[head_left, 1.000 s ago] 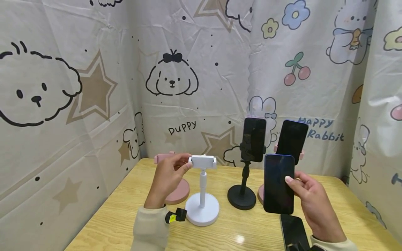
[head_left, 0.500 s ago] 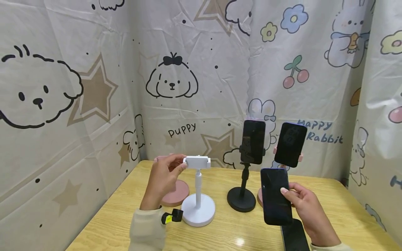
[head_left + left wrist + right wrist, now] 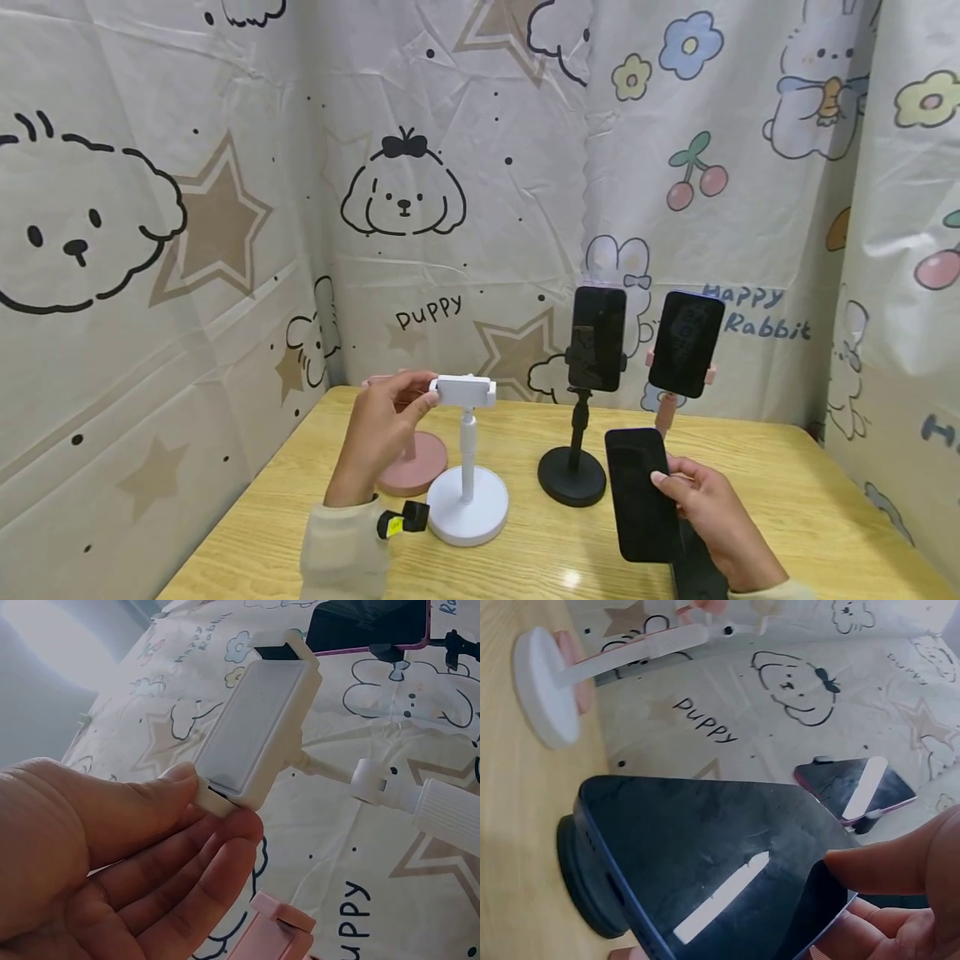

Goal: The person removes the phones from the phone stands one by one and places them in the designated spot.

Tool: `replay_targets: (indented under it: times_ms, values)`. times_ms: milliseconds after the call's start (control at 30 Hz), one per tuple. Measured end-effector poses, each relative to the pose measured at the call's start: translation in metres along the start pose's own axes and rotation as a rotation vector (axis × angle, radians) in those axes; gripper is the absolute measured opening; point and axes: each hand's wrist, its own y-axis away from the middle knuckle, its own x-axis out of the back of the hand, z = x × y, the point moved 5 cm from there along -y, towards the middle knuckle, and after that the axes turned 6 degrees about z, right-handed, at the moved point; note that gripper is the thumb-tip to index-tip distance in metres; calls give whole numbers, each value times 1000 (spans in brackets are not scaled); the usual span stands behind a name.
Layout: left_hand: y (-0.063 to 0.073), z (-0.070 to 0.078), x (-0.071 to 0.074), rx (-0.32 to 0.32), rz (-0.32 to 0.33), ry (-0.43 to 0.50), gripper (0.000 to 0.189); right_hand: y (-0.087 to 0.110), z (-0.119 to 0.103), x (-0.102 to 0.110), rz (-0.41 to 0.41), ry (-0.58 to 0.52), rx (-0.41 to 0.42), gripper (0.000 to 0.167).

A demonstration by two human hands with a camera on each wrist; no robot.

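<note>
My left hand pinches the left end of the clamp on a white phone stand, thumb in front and fingers behind. The left wrist view shows that white clamp with no phone in it. In my right hand is a dark smartphone, gripped by its right edge with the thumb on the screen. The phone is upright, slightly tilted, in front of the stands. Below it, another phone lies on the table, partly hidden by the right hand and the held phone.
A black stand bears an upright phone. Right of it a pink stand carries another phone. A second pink stand is behind the left hand. All stand on a wooden table before patterned curtains.
My right hand has lowered the phone and brought it left, over the lying phone. My left hand has shifted the white stand slightly left, keeping its pinch.
</note>
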Motion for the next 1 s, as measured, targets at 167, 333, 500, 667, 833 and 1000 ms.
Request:
replay_targets:
  times_ms: [167, 333, 500, 667, 833, 1000]
  values:
    - [0, -1, 0, -2, -13, 2, 25, -4, 14, -6, -4, 17, -32, 34]
    - [0, -2, -1, 3, -28, -2, 25, -6, 30, -9, -8, 50, -62, 25]
    - [0, -3, -1, 18, -35, -3, 25, -7, 42, -13, -10, 25, -72, 33]
    - [-1, -5, 0, 26, -39, -6, 26, -8, 47, -16, -20, 35, -76, 52]
    - [-2, -6, 0, 29, -45, 1, 25, -9, 52, -19, -41, 40, -71, 64]
    - [-1, -6, -1, 36, -50, 2, 26, -8, 57, -19, -46, 94, -25, 64]
